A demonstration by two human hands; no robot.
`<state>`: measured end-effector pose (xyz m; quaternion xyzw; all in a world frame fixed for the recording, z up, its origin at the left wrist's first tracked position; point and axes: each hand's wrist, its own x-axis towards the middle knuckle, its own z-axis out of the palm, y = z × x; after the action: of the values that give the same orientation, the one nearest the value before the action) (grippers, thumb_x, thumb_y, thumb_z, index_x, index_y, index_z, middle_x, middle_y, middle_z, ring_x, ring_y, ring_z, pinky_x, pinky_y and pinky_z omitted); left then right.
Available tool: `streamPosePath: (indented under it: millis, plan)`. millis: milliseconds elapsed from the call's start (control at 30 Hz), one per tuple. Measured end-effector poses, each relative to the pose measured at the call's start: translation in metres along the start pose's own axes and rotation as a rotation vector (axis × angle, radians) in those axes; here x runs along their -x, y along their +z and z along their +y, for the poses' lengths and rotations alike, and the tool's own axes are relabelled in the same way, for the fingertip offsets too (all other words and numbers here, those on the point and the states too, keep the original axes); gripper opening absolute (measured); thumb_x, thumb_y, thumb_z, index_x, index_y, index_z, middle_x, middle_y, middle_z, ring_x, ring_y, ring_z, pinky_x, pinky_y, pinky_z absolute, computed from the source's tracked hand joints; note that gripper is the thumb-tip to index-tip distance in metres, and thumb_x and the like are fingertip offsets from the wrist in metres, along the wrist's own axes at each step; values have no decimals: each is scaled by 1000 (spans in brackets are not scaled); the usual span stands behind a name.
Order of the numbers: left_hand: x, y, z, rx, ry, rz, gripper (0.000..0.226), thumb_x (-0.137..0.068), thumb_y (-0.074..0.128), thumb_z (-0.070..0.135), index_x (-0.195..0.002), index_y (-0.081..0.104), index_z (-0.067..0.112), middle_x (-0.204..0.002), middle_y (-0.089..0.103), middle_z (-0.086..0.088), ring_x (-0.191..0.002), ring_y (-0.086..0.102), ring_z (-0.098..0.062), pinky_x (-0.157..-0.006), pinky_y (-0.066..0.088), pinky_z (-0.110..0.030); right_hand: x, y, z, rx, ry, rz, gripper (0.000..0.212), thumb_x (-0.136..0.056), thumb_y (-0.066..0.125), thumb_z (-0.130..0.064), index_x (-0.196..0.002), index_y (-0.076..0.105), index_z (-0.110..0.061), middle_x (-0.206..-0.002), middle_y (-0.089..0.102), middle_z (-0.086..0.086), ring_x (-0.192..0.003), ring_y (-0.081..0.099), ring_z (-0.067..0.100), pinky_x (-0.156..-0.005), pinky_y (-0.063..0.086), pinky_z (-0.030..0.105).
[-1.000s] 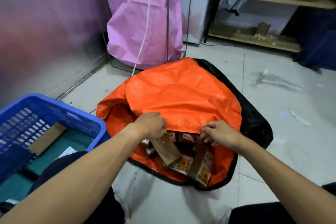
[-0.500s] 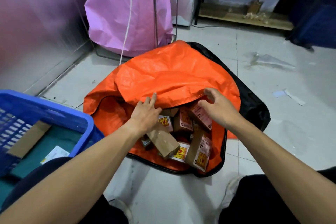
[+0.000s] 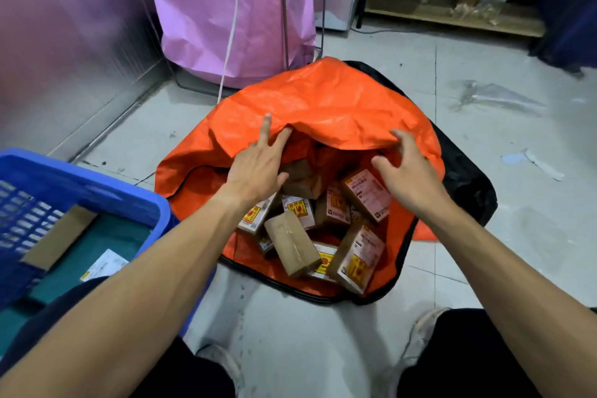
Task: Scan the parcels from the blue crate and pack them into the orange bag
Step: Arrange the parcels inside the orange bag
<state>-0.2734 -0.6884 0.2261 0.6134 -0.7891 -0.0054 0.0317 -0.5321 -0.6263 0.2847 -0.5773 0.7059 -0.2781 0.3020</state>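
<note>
The orange bag (image 3: 326,107) with a black rim lies open on the floor before me. Several small cardboard parcels (image 3: 292,245) with yellow and red labels lie piled inside its mouth. My left hand (image 3: 258,165) reaches over them with straight fingers, its fingertips touching the edge of the bag's upper flap. My right hand (image 3: 407,168) hovers over the right side of the opening, fingers spread and lightly bent, fingertips at the flap's edge, holding nothing. The blue crate (image 3: 74,187) stands at my left, with a flat cardboard parcel (image 3: 58,237) and a white-labelled one (image 3: 103,265) inside.
A pink bag (image 3: 232,16) on a metal frame stands behind the orange bag. A metal wall (image 3: 64,58) runs along the left. A low wooden shelf (image 3: 452,14) sits at the back right. Plastic wrap (image 3: 494,97) and paper scraps (image 3: 533,163) litter the tiled floor. My knees frame the bottom.
Both hands let go of the flap's edge they were gripping and opened. The flap has been pushed back, so more parcels show inside the bag.
</note>
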Motion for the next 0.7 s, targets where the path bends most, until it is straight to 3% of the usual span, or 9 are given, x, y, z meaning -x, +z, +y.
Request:
streamPosePath:
  millis: [67, 133, 233, 400, 500, 600, 700]
  plan:
    - [0, -1, 3, 1, -17, 71, 104, -83, 84, 39, -161, 17, 23, -172, 3, -20, -108, 67, -43, -73, 56, -47, -6, -10, -6, -86, -36, 79, 57, -98, 59, -37, -151, 38, -36, -147, 56, 0, -128, 55, 12, -99, 38, 26]
    - [-2, -5, 6, 15, -43, 159, 98, -79, 87, 37, -153, 27, 14, -165, 22, -21, -102, 69, -43, -69, 56, -47, -11, -23, -11, -173, -62, 154, 55, -92, 60, -41, -145, 46, -39, -146, 58, -7, -135, 52, 8, -113, 39, 32]
    - [-12, -15, 1, 67, -101, 318, 76, -80, 87, 33, -132, 43, 0, -142, 45, -23, -90, 68, -44, -60, 53, -48, -13, -36, -14, -253, -94, 213, 57, -80, 58, -50, -136, 53, -42, -132, 66, -15, -124, 59, 2, -111, 46, 41]
    - [-25, -39, -7, 148, -218, 513, 49, -83, 71, 20, -123, 50, 2, -122, 53, -23, -89, 64, -48, -65, 49, -53, -12, -56, -12, -276, -161, 270, 52, -83, 60, -41, -135, 56, -37, -128, 69, -13, -121, 61, -1, -110, 47, 36]
    - [-30, -57, -16, 176, -194, 545, 39, -82, 60, 13, -121, 64, 11, -118, 61, -19, -97, 63, -47, -74, 47, -53, -20, -75, -6, -297, -105, 361, 55, -83, 59, -42, -137, 57, -32, -124, 69, -9, -111, 63, 3, -98, 49, 28]
    - [-39, -73, -22, 282, -155, 557, 32, -90, 59, 31, -113, 77, 18, -109, 71, -16, -100, 66, -43, -81, 49, -49, -26, -75, 1, -290, -63, 377, 55, -84, 61, -41, -138, 55, -32, -122, 70, -7, -108, 64, 5, -96, 51, 29]
    - [-45, -84, -22, 353, -163, 558, 42, -93, 58, 48, -95, 78, 11, -94, 73, -22, -90, 65, -45, -76, 47, -47, -26, -48, 5, -237, -58, 310, 46, -93, 59, -30, -139, 54, -28, -107, 72, -10, -90, 64, 0, -75, 48, 15]
